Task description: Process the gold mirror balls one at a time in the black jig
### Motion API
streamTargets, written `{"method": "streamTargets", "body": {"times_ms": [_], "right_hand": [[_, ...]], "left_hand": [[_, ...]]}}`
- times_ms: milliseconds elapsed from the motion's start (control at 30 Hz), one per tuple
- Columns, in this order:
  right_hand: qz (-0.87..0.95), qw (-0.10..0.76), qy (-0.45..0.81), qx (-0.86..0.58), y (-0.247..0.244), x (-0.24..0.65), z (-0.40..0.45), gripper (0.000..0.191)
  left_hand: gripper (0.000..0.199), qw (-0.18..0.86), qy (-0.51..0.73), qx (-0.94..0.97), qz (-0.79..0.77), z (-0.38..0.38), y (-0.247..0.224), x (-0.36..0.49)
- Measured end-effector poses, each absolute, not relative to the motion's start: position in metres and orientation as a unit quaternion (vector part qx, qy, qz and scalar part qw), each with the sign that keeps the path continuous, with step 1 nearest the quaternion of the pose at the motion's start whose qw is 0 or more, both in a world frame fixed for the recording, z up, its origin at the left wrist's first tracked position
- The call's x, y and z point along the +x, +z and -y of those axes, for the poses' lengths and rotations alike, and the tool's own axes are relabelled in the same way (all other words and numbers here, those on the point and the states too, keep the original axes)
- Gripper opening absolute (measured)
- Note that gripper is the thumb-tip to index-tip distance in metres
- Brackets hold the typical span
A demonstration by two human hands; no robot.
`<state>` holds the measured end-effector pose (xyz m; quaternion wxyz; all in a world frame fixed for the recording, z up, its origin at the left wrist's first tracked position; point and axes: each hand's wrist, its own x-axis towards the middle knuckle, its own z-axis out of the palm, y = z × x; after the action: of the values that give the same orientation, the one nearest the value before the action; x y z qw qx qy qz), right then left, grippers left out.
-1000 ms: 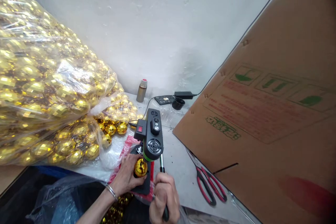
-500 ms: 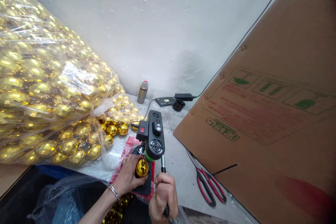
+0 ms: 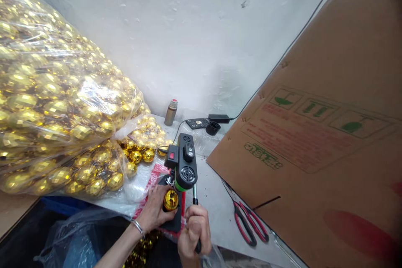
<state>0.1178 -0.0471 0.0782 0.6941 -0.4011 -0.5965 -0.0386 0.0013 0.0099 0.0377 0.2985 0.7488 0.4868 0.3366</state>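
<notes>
Nearest the wearer, in front of the black machine, the right hand is curled into a fist around the dark grip of a lever, which runs to the machine's right side. The left hand, in front of the machine and to its left, holds a faceted gold ball from the left, forefinger on the far side and thumb on the near side. The ball sits just before the machine's head, over its dark base plate; whether it bears on the plate is hidden.

The ball looks like a light, hollow plastic shell: stiff, rather slick on its mirrored facets, and likely to scuff or dent if squeezed hard. It would be best held around its widest part, with the fingertips low on the sides and the top left free, away from the machine's head.

To the machine's right, red-and-black scissors lie on the desk, beside a large cardboard box. To its left bulges a clear bag of gold balls. Beyond the machine are a small black cup, a power adapter and a red-topped bottle, with the pale wall behind.
</notes>
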Motion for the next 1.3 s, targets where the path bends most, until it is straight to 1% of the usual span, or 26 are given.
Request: {"method": "streamTargets", "body": {"times_ms": [167, 300, 400, 500, 567, 633, 700, 733, 833, 867, 933, 967, 1100, 1200, 1300], "right_hand": [[0.585, 0.692, -0.05, -0.42, 0.069, 0.113, 0.047, 0.033], [0.626, 0.663, -0.078, -0.403, 0.071, 0.118, 0.047, 0.033], [0.634, 0.655, -0.063, -0.406, 0.098, 0.122, 0.05, 0.032], [0.601, 0.672, 0.007, -0.433, 0.141, 0.122, 0.052, 0.028], [0.603, 0.666, 0.02, -0.439, 0.166, 0.122, 0.052, 0.027], [0.613, 0.661, 0.019, -0.434, 0.178, 0.121, 0.05, 0.027], [0.619, 0.661, 0.012, -0.425, 0.176, 0.119, 0.049, 0.028], [0.62, 0.663, 0.009, -0.42, 0.172, 0.118, 0.048, 0.028], [0.612, 0.675, 0.0, -0.413, 0.157, 0.116, 0.048, 0.03], [0.61, 0.676, 0.0, -0.414, 0.153, 0.116, 0.048, 0.03], [0.613, 0.671, 0.002, -0.419, 0.149, 0.116, 0.05, 0.03], [0.616, 0.666, 0.004, -0.421, 0.149, 0.117, 0.051, 0.03], [0.631, 0.654, -0.006, -0.417, 0.149, 0.119, 0.053, 0.029], [0.628, 0.657, -0.009, -0.416, 0.148, 0.119, 0.053, 0.029], [0.622, 0.662, 0.0, -0.419, 0.15, 0.118, 0.053, 0.03]], "left_hand": [[0.05, 0.301, 0.327, 0.754, -0.484, -0.009, 0.04, 0.001], [0.051, 0.295, 0.331, 0.754, -0.484, -0.01, 0.038, 0.002], [0.053, 0.289, 0.333, 0.756, -0.484, -0.013, 0.036, 0.003], [0.055, 0.287, 0.341, 0.755, -0.48, -0.006, 0.032, -0.003], [0.057, 0.28, 0.347, 0.762, -0.47, 0.006, 0.026, -0.014], [0.066, 0.261, 0.351, 0.777, -0.453, 0.02, 0.019, -0.03], [0.075, 0.235, 0.356, 0.788, -0.443, 0.027, 0.016, -0.046], [0.072, 0.22, 0.362, 0.788, -0.447, 0.026, 0.017, -0.053], [0.044, 0.152, 0.38, 0.768, -0.493, -0.005, 0.034, -0.061], [0.04, 0.125, 0.376, 0.762, -0.511, -0.023, 0.043, -0.06], [0.04, 0.085, 0.321, 0.777, -0.535, -0.063, 0.06, -0.053], [0.041, 0.082, 0.279, 0.791, -0.538, -0.082, 0.066, -0.049], [0.033, 0.098, 0.25, 0.792, -0.548, -0.133, 0.078, -0.036], [0.029, 0.114, 0.252, 0.783, -0.557, -0.139, 0.079, -0.039], [0.03, 0.135, 0.262, 0.772, -0.563, -0.126, 0.084, -0.047]]}}
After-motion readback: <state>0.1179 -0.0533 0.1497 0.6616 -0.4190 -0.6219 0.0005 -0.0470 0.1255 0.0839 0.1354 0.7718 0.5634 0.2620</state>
